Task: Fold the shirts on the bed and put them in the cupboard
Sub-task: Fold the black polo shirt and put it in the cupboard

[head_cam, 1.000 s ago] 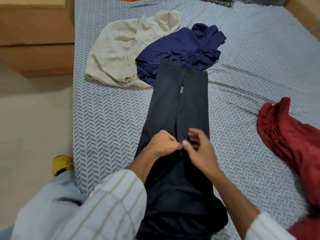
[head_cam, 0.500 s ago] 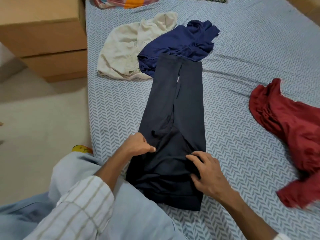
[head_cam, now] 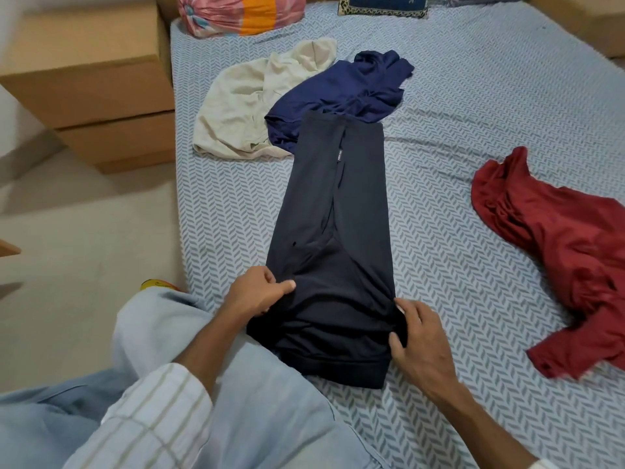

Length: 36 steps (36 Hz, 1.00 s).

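In the middle of the bed (head_cam: pixel 490 106), w/ its gray zigzag sheet, lies the black shirt (head_cam: pixel 334 231), folded into a long narrow strip running from near to far. The left hand (head_cam: pixel 257 296) pinches the strip's left edge near the near end, thumb and fingers curled on the cloth. The right hand (head_cam: pixel 419 340) grips the right edge a bit nearer, fingers curled round a bunch of fabric. Hands are apart, one on each side of the strip.

At the strip's far end, the blue shirt (head_cam: pixel 351 96) lies crumpled; the black shirt's far edge overlaps it. Left of the blue one, touching it, is a cream shirt (head_cam: pixel 243 106), also unfolded. Well to the right, a red shirt (head_cam: pixel 568 262) sits in a heap, apart from the rest.

Far end of bed: a pink-and-orange bundle (head_cam: pixel 243 13) and a dark blue cushion (head_cam: pixel 382 5). Left of the bed stand stacked cardboard boxes (head_cam: pixel 101 89) on the floor. The person's knee in pale blue trousers (head_cam: pixel 162 330) rests just beside the shirt's near left corner.
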Each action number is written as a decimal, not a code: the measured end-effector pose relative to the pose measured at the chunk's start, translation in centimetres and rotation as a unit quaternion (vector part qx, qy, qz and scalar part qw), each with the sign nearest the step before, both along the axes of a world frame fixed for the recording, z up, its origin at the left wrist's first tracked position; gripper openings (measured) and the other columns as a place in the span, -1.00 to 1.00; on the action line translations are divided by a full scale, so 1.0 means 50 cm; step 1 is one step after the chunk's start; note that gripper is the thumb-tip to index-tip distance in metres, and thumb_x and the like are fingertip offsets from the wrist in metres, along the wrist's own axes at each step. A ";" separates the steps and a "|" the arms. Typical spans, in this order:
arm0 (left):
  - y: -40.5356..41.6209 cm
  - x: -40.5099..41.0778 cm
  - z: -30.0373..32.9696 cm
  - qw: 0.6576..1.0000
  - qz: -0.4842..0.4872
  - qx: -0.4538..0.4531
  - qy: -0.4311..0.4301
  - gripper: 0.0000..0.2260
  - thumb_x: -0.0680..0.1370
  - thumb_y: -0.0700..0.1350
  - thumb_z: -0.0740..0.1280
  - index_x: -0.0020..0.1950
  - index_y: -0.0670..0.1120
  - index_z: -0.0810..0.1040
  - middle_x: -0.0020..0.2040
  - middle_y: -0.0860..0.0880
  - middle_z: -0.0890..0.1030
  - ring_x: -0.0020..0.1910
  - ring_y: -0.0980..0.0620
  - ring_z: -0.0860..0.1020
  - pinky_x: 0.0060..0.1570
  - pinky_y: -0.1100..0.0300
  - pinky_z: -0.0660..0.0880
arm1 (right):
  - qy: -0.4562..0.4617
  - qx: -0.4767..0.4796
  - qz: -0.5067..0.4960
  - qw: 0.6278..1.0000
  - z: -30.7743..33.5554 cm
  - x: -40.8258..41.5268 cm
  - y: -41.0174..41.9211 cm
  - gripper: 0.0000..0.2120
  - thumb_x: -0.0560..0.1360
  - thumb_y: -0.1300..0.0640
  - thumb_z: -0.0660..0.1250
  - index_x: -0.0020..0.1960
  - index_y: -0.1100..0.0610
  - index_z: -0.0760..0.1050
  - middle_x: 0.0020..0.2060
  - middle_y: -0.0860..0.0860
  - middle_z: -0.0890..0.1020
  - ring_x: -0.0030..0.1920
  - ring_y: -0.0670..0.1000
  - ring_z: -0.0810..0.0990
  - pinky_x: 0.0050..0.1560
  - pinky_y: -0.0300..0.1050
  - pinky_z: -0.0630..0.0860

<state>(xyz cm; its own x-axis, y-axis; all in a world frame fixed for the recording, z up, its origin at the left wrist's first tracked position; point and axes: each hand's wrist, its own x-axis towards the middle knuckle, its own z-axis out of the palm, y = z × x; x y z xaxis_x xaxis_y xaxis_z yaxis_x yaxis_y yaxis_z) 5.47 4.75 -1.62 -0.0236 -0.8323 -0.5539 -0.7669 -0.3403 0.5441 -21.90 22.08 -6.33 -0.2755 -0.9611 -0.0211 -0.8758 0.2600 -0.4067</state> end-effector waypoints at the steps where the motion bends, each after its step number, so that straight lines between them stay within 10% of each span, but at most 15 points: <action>1: 0.009 0.006 -0.001 1.000 -0.006 0.015 0.005 -0.68 0.43 0.16 0.50 -0.16 -0.04 0.51 -0.36 -0.02 0.63 -0.35 0.00 0.60 -0.31 0.14 0.56 | -0.031 0.007 -0.017 0.999 0.001 0.002 0.004 -0.40 0.41 0.22 0.47 0.43 0.13 0.42 0.22 0.06 0.52 0.22 0.12 0.49 0.23 -0.01 0.48; 12: 0.078 0.072 -0.016 0.956 -0.240 -0.058 -0.160 -0.53 0.32 -0.12 0.41 0.14 -0.04 0.27 0.11 -0.12 0.43 0.13 -0.16 0.44 -0.02 0.09 0.41 | -0.268 0.047 -0.216 0.938 0.039 0.039 0.032 -0.69 0.56 0.19 0.43 0.23 0.00 0.44 -0.12 -0.20 0.56 -0.13 -0.17 0.56 -0.17 -0.18 0.44; 20: 0.104 0.100 -0.029 0.957 -0.213 -0.139 -0.141 -0.71 0.40 -0.24 0.30 0.01 -0.07 0.25 -0.20 -0.10 0.48 -0.19 -0.19 0.50 -0.23 0.05 0.37 | -0.296 0.015 -0.277 0.914 0.035 0.051 0.051 -0.81 0.48 0.28 0.40 -0.06 0.00 0.53 -0.16 -0.02 0.64 -0.15 0.00 0.61 -0.22 -0.15 0.46; 28: 0.113 0.102 -0.032 0.966 -0.184 -0.126 -0.130 -0.65 0.43 -0.05 0.37 0.05 -0.07 0.26 -0.18 -0.08 0.52 -0.19 -0.12 0.52 -0.19 0.06 0.44 | -0.362 0.030 -0.319 0.875 0.026 0.056 0.049 -0.64 0.46 0.02 0.54 0.14 -0.03 0.45 -0.06 -0.04 0.66 -0.06 0.01 0.67 0.04 0.12 0.63; 36: 0.108 0.112 -0.025 0.991 -0.068 -0.096 -0.058 -0.65 0.40 -0.21 0.40 0.05 -0.07 0.29 -0.24 -0.07 0.50 -0.30 0.02 0.44 -0.39 0.14 0.26 | -0.368 0.051 -0.334 0.866 0.033 0.051 0.042 -0.74 0.48 0.20 0.48 0.06 0.01 0.47 -0.10 0.11 0.66 -0.14 0.14 0.67 -0.06 0.20 0.62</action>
<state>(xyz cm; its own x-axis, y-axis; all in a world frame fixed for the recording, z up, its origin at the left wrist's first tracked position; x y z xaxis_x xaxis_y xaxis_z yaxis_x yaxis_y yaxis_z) 11.06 10.16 -2.88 -0.0872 -0.9161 -0.3914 -0.8601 -0.1290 0.4936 -19.35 24.18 -4.69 -0.6448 -0.5760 -0.5024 -0.0291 0.6753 -0.7369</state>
